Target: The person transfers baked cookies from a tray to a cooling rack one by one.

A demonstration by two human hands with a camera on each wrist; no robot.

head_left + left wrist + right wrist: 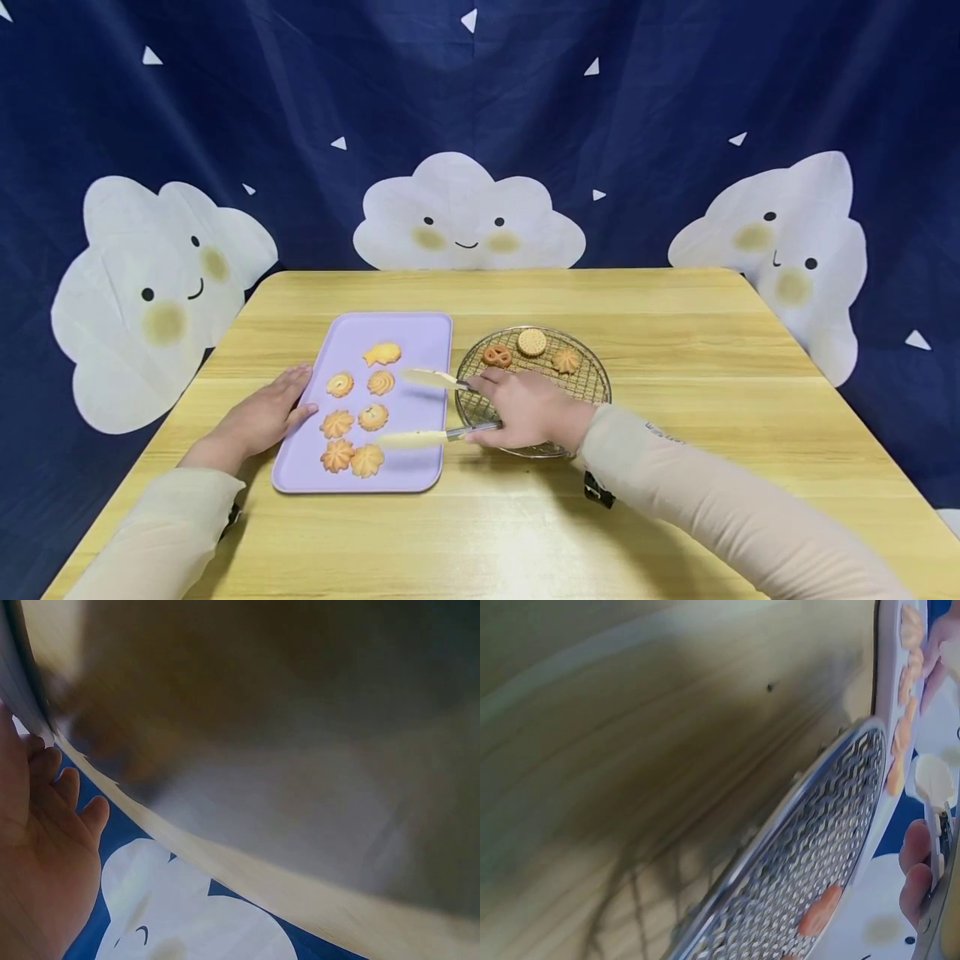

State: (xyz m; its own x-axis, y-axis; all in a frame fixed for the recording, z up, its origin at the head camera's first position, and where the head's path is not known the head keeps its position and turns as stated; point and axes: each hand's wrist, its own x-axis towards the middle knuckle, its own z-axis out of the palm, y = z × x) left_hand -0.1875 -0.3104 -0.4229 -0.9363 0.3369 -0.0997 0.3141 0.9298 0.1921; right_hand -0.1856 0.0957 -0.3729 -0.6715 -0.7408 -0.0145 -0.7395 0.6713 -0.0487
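My right hand [528,408] grips a pair of tongs [412,438] with cream tips and metal arms. The two tips are spread apart over the right part of a lilac tray [408,329], with no cookie between them. Several cookies lie on the tray, among them a fish-shaped cookie [382,353] and flower-shaped ones. At the tray's left edge rests my left hand [262,417], its fingers along the side and thumb at the rim. Below my right hand is a round wire rack [606,375], holding a pretzel cookie [497,356], a round cookie [532,342] and a flower cookie [566,361].
Tray and rack stand side by side on a wooden table [712,333]. A dark blue curtain [637,125] with white clouds hangs behind the table's far edge. The left wrist view is mostly blurred and dark.
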